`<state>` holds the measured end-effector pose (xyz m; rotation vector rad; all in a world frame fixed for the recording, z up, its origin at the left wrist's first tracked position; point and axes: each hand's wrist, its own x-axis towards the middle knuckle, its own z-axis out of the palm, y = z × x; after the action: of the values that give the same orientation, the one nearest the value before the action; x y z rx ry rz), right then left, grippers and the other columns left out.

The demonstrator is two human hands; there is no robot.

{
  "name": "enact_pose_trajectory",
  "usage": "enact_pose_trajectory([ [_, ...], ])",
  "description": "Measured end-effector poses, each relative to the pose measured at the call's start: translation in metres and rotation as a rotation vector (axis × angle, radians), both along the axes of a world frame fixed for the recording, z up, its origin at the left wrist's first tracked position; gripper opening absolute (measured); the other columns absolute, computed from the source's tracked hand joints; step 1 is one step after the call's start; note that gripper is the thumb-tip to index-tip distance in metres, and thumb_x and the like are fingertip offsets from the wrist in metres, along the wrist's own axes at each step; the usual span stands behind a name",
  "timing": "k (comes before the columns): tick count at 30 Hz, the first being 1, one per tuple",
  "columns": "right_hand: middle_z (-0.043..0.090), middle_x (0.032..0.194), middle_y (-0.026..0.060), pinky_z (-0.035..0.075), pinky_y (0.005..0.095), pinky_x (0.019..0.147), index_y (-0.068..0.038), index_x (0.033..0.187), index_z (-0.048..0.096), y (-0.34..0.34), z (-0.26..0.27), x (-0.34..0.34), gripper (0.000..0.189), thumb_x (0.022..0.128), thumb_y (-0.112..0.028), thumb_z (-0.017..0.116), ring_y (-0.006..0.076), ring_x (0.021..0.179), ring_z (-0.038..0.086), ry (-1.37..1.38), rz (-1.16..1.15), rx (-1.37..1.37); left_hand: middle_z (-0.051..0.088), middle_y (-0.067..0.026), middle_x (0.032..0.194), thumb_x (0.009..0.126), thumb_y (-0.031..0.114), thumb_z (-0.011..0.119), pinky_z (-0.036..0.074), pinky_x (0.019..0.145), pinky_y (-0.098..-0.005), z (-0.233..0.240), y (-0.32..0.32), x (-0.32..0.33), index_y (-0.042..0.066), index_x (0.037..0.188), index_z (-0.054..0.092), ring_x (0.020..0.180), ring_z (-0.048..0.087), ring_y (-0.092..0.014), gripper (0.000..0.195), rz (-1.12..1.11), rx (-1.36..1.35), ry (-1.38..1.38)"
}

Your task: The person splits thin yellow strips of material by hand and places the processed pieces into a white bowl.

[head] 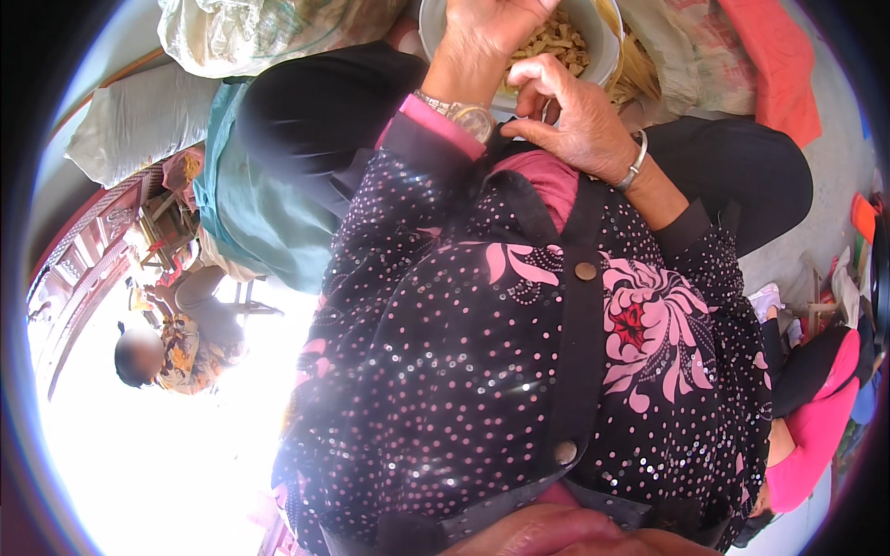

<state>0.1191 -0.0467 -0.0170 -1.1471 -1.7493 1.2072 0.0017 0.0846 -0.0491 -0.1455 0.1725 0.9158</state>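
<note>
My left hand [497, 24], with a metal watch [473, 121] on the wrist, reaches over a white bucket [612, 52]; its fingers are partly cut off by the top edge, so what it holds is hidden. My right hand [573, 115] wears a silver bangle [634, 161]. Its fingers curl above the bucket's near side, thumb apart, with nothing visible between them. Inside the bucket lie many short, yellowish-brown cut pieces [560, 45], of a material I cannot tell. Long, pale, dry strips [634, 73] lie just right of the bucket.
A woven plastic sack [271, 31] is at the upper left, another sack [702, 55] right of the strips, beside red sheeting [782, 76]. A teal cloth [264, 201] hangs by my left knee. One person [195, 347] sits at the left, another [813, 445] at the right.
</note>
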Motion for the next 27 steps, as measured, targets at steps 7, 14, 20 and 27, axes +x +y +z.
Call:
enact_pose_trajectory([
  [7,0.054,0.065,0.0003,0.045,0.0264,0.054,-0.012,0.105,0.051,-0.003,0.004,-0.008,0.048,0.069,-0.023,0.081,0.013,0.056,0.054,-0.148,0.04,0.113,0.059,-0.017,0.093,0.096,0.014,0.034,0.048,0.09,-0.046,-0.004,-0.001,0.004,-0.006,0.099,0.053,0.083,0.059,-0.029,0.028,0.031,-0.034,0.045],
  [14,0.053,0.063,0.0002,0.045,0.025,0.054,-0.01,0.101,0.052,-0.009,0.002,-0.011,0.044,0.07,-0.022,0.081,0.0113,0.055,0.054,-0.12,-0.004,0.165,0.059,-0.0164,0.092,0.096,0.015,0.032,0.05,0.086,-0.0454,-0.008,0.002,0.008,-0.004,0.096,0.054,0.081,0.058,-0.028,0.029,0.062,-0.056,0.071],
  [20,0.055,0.062,0.0002,0.045,0.0232,0.055,-0.008,0.099,0.053,-0.006,-0.003,-0.018,0.039,0.072,-0.019,0.08,0.0079,0.056,0.054,-0.084,-0.04,0.139,0.059,-0.0165,0.09,0.096,0.014,0.032,0.05,0.085,-0.0452,-0.011,0.01,0.007,-0.004,0.095,0.054,0.079,0.058,-0.028,0.028,0.087,-0.093,0.073],
  [27,0.054,0.062,-0.0002,0.044,0.0225,0.055,-0.009,0.098,0.054,-0.005,-0.003,-0.019,0.037,0.073,-0.019,0.079,0.0071,0.055,0.052,-0.076,-0.055,0.157,0.059,-0.0164,0.088,0.095,0.014,0.033,0.051,0.085,-0.0453,-0.007,0.009,0.01,-0.005,0.093,0.054,0.078,0.058,-0.028,0.028,0.061,-0.077,0.072],
])
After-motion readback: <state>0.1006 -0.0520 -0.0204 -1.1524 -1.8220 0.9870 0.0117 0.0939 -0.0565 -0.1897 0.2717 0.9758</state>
